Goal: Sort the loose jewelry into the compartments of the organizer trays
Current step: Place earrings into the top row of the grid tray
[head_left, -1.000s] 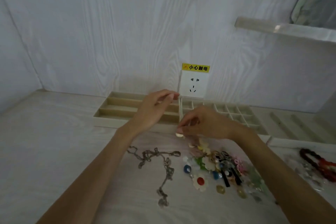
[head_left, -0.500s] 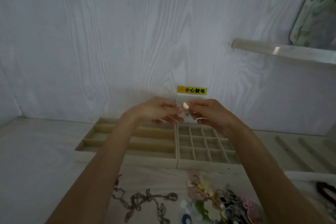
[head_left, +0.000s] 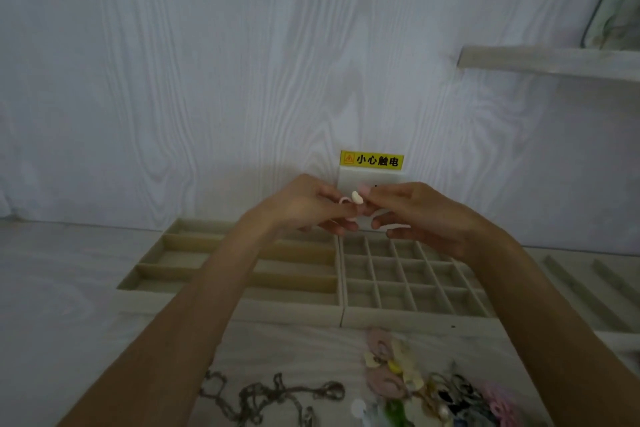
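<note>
both hands are raised together above the back of the organizer trays, and between them sits a small cream piece of jewelry (head_left: 357,197), probably lifted near eye level so it can be looked at or untangled before it goes into a compartment. the left hand (head_left: 311,206) pinches it, the fingers (head_left: 341,226) curled in under it with a thin pink loop showing beside the thumb; the right hand (head_left: 420,215) meets it from the other side, thumb and forefinger pressed onto the piece and the other fingers curled. what kind of piece it is i cannot tell, it is too small. below the hands the grid tray (head_left: 412,317) of small square cells lies just beside the long-slot tray (head_left: 166,298), their walls touching, both set against the wall so that the near bench (head_left: 69,340) stays free for the loose pile (head_left: 429,388) of flowers and rings and the chain (head_left: 273,395). the small cells seem the fitting place for a piece this size. on the wall behind the hands a yellow label (head_left: 372,160) reads "小心触电", with a warning triangle, above a white socket plate (head_left: 349,180) partly hidden by the fingers.
</note>
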The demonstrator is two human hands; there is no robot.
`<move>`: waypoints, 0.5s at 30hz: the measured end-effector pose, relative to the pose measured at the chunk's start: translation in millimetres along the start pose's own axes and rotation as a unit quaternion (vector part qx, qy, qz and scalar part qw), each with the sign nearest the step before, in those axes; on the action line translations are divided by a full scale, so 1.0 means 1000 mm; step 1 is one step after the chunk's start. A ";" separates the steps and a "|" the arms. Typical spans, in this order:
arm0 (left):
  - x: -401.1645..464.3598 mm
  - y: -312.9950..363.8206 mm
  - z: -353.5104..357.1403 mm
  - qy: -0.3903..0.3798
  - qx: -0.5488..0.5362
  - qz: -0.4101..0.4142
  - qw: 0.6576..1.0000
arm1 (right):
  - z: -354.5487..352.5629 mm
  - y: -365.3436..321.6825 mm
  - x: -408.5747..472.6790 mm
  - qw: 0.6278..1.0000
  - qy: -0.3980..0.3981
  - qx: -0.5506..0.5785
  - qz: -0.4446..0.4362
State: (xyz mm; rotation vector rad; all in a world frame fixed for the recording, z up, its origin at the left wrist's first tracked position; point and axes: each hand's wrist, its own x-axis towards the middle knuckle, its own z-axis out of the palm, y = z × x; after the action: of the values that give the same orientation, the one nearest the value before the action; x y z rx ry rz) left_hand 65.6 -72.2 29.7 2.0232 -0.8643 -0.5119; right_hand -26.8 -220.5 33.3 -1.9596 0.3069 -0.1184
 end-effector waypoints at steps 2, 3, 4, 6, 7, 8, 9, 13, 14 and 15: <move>0.001 0.000 0.000 0.003 0.003 0.001 1.000 | 0.001 0.001 -0.001 0.999 0.009 -0.038 -0.017; 0.001 0.000 0.001 0.005 0.004 0.007 1.000 | 0.001 0.001 -0.001 0.999 0.015 -0.042 -0.022; 0.002 0.001 0.002 0.008 0.006 0.015 1.000 | 0.002 0.002 0.000 0.999 0.013 -0.041 -0.025; 0.004 -0.001 0.002 0.005 0.003 0.029 1.000 | 0.002 0.002 0.000 0.999 -0.002 -0.038 -0.024; 0.004 -0.001 0.002 0.000 -0.001 0.032 0.999 | 0.002 0.002 -0.001 0.999 -0.005 -0.040 -0.022; 0.004 -0.002 0.002 -0.005 0.003 0.033 0.999 | 0.001 0.002 -0.002 0.999 -0.002 -0.046 -0.020; 0.004 -0.004 0.002 -0.008 0.017 0.034 0.999 | 0.000 0.003 -0.002 0.998 0.007 -0.055 -0.017; 0.009 -0.012 0.004 -0.016 0.073 0.057 0.996 | 0.001 0.009 0.003 0.992 0.042 -0.120 -0.020; 0.012 -0.014 0.006 -0.009 0.081 0.061 0.995 | 0.002 0.011 0.006 0.990 0.048 -0.133 -0.021; 0.015 -0.016 0.008 0.011 0.091 0.065 0.994 | 0.002 0.014 0.008 0.987 0.054 -0.148 -0.021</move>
State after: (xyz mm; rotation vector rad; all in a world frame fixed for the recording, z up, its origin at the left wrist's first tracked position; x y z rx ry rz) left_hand 76.4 -81.5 11.4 2.1144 -1.0542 -0.3462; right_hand -20.8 -225.6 19.2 -2.2605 0.3700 -0.2171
